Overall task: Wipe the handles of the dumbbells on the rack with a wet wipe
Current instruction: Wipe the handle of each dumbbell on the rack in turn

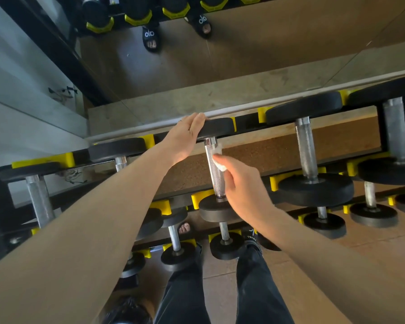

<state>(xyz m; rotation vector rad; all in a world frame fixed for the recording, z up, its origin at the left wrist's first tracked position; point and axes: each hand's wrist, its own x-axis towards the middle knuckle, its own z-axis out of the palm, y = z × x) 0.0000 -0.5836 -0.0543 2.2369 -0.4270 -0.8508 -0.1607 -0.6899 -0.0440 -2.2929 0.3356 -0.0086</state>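
1. My right grip [241,183] is clenched around a small crumpled white wet wipe [220,163], pressing it against the upper part of the knurled silver steel handle [214,169] of a black round-headed dumbbell.
2. My left grip [185,139] lies flat on that dumbbell's far black head [218,127], fingers straight and draped over its rim, grasping nothing. A thin ring shows on one finger.
3. The dumbbell's near head [214,210] sits in a yellow plastic cradle [200,197] on the top tier of the black metal rack [0,206].
4. To the right, on the same tier, rests a larger black dumbbell with a silver handle [305,148]; further right another one [395,132]. To the left a smaller one [39,197].
5. Lower tiers hold smaller black dumbbells [225,246] in yellow cradles.
6. Behind the rack a mirror [267,43] reflects black sliders [150,37] with white lettering, reading "alo" mirrored, and yellow-edged dumbbell heads.
7. Below, my black trousers [255,288] and a black slider [251,237] with small white writing I cannot make out stand on the brown floor [372,242].
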